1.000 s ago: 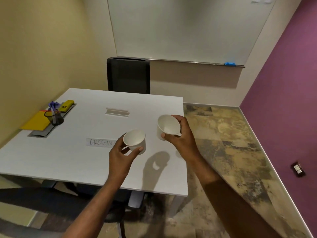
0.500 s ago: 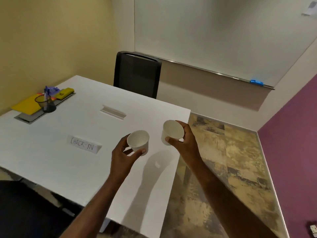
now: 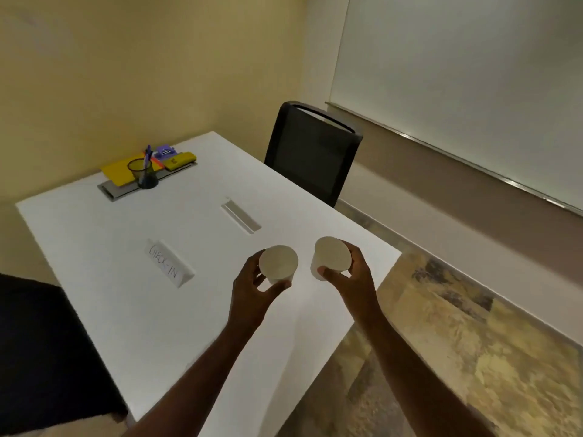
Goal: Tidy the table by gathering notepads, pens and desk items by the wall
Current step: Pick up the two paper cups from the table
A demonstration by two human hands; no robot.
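My left hand (image 3: 252,294) grips a white paper cup (image 3: 279,262) above the white table (image 3: 110,247), near its right edge. My right hand (image 3: 350,279) grips a second white paper cup (image 3: 331,257), tilted with its mouth toward me. By the yellow wall at the table's far side lie a yellow notepad (image 3: 118,171), a black mesh pen cup (image 3: 142,173) with a purple pen in it, a yellow case (image 3: 180,159) and a small purple item (image 3: 165,151). A folded "CHECK-IN" card (image 3: 168,266) stands mid-table.
A black chair (image 3: 312,152) stands at the table's far end, another dark chair (image 3: 47,357) at the near left. A grey cable slot (image 3: 241,216) sits in the table top. A whiteboard (image 3: 457,74) covers the right wall; patterned floor lies to the right.
The view has swung and rolled to the left, so the table looks tilted. Both hands still hold their cups at about the same height and spacing.
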